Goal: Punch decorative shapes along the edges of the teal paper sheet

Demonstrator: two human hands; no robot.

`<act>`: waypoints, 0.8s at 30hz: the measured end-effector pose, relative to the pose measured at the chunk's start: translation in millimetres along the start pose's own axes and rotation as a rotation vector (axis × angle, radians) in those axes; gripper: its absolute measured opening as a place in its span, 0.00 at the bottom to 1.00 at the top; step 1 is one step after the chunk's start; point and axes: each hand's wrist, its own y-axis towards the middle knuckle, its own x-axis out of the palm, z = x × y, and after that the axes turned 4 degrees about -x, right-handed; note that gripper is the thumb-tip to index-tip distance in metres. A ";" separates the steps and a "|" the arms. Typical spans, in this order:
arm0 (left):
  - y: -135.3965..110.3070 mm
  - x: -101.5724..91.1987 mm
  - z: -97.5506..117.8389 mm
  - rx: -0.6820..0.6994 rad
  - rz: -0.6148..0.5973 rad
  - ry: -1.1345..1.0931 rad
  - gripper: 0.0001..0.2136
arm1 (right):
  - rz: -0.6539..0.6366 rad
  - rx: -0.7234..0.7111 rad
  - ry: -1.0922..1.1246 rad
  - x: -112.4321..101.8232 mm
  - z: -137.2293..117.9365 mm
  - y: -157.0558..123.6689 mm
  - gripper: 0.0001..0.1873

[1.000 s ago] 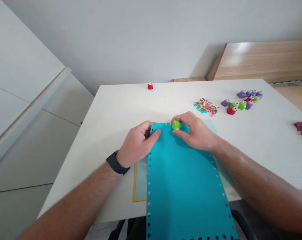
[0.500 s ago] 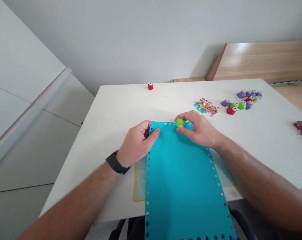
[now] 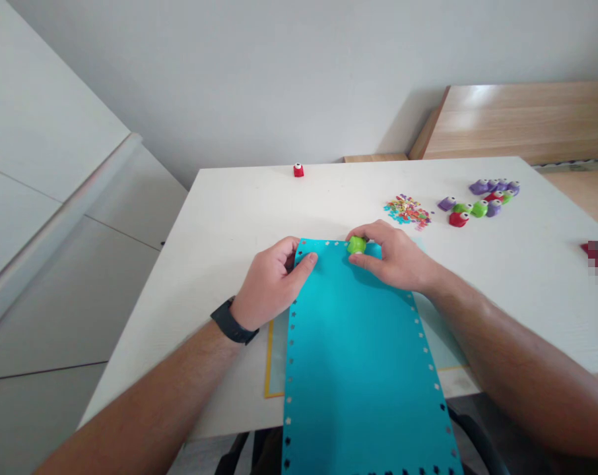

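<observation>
A blue sheet (image 3: 358, 356) with small punched shapes along its borders runs from mid-table down past the front edge. My left hand (image 3: 279, 280) pinches its far left corner, thumb on top and fingers beneath. At the sheet's far edge, my right hand (image 3: 391, 254) grips a green craft punch (image 3: 357, 245) between thumb and fingers. The punch sits over that edge, right of a few holes. Under the sheet lies a pale, yellow-edged board (image 3: 277, 359), mostly covered.
Small coloured paper cutouts (image 3: 408, 210) lie heaped behind my right hand. Several purple, green and red punches (image 3: 480, 209) cluster at the back right of the white table (image 3: 220, 218). One red punch (image 3: 298, 171) stands near the back edge. A wooden panel (image 3: 521, 122) is beyond.
The near part of the blue sheet has swung slightly left. Both hands keep nearly the same place, and the green punch stays at the far edge in my right hand.
</observation>
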 end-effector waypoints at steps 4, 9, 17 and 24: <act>-0.4 0.0 -0.3 -0.002 0.003 -0.004 0.12 | 0.001 0.005 0.000 0.0 0.2 0.4 0.14; -0.6 0.6 0.9 0.000 -0.003 -0.026 0.11 | 0.006 0.029 0.006 0.6 -0.3 1.3 0.12; -1.0 0.6 4.3 -0.005 -0.003 -0.043 0.12 | 0.021 0.040 0.011 2.7 1.1 1.7 0.12; -0.8 1.1 4.5 -0.010 0.004 -0.036 0.13 | 0.004 0.041 -0.021 2.4 1.8 1.9 0.13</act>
